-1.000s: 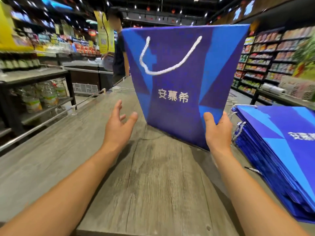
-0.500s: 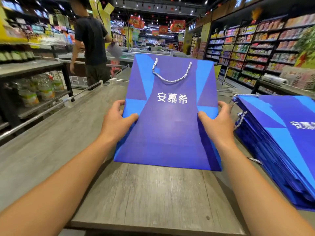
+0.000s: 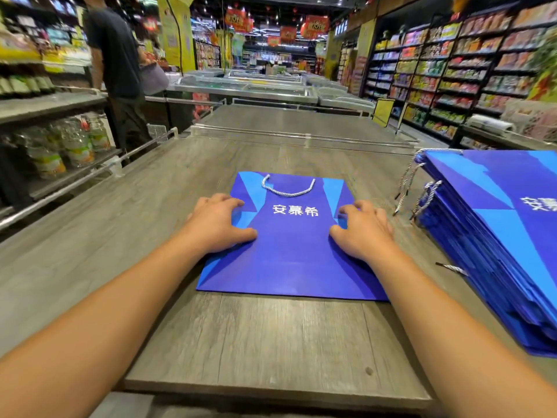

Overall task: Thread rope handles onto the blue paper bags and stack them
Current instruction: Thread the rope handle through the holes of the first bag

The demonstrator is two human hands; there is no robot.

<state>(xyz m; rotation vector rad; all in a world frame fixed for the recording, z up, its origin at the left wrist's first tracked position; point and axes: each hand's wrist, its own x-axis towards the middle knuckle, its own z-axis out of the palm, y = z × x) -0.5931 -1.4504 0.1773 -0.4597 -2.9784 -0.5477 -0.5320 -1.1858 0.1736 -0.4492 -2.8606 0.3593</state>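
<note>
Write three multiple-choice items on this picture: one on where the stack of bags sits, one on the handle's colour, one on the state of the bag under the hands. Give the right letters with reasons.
1. Where is the stack relative to the bag?
A. To its right
B. To its left
C. On top of it

2. What colour is the rope handle on the bag?
A. Red
B. White
C. Black

3. How is the bag lying?
A. Standing upright and open
B. Hanging from one hand
C. Flat on the table under both hands

Answers:
1 A: the stack sits at the table's right edge, apart from the bag.
2 B: the rope looped across the bag's far end is white.
3 C: the left hand and right hand rest on its two sides, pressing it flat.
</note>
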